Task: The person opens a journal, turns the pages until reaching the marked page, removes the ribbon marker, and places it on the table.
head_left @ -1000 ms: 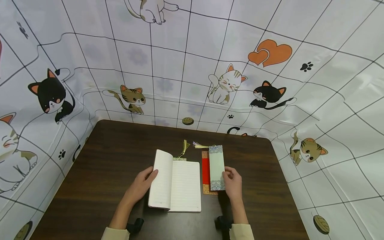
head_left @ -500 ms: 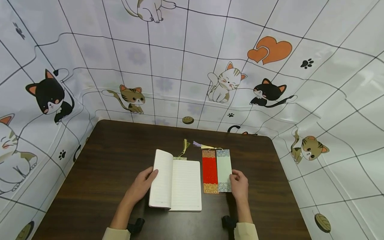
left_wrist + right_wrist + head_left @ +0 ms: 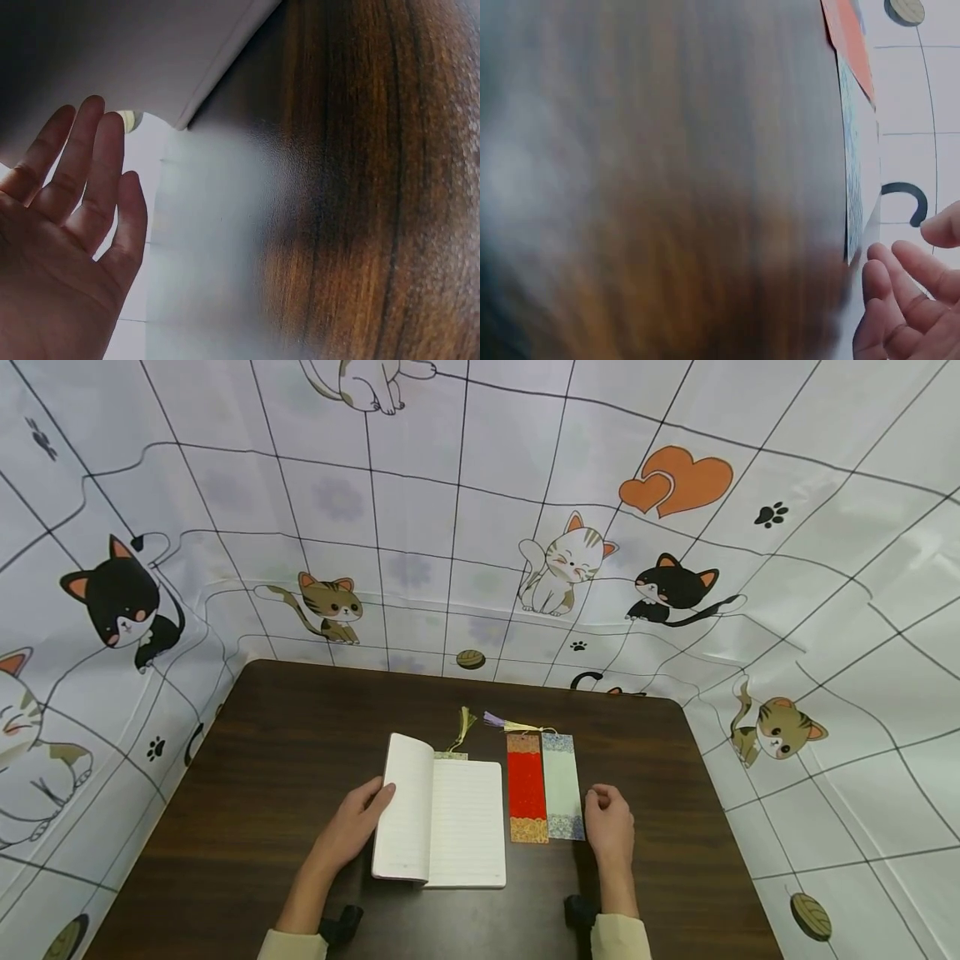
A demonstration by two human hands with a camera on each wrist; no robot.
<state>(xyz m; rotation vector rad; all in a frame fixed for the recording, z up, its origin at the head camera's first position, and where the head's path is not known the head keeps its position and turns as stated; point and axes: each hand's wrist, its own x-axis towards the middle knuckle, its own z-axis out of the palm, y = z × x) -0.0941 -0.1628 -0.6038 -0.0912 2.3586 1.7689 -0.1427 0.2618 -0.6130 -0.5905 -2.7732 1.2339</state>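
An open lined notebook (image 3: 467, 827) lies on the dark wooden table, its left side (image 3: 402, 810) tilted up. My left hand (image 3: 355, 818) holds that raised side at its outer edge, thumb on the page face; the left wrist view shows the fingers (image 3: 88, 150) extended behind the cover. Right of the notebook lie a red bookmark (image 3: 527, 787) with gold ends and a pale green bookmark (image 3: 562, 787) with blue patterned ends, side by side. Just right of the green one is my right hand (image 3: 611, 828), loosely curled, with nothing between thumb and fingers (image 3: 922, 274).
Above the notebook's top edge shows the end of another bookmark (image 3: 451, 756) with a yellow-green tassel (image 3: 464, 727); the rest is hidden. A purple and yellow tassel (image 3: 513, 725) lies above the red bookmark. A white cat-print sheet (image 3: 420, 527) surrounds the table (image 3: 300, 727).
My right hand has moved the green bookmark rightward from over the red one, set it down beside it, and let go, drawing slightly right. The left hand and notebook stay put.
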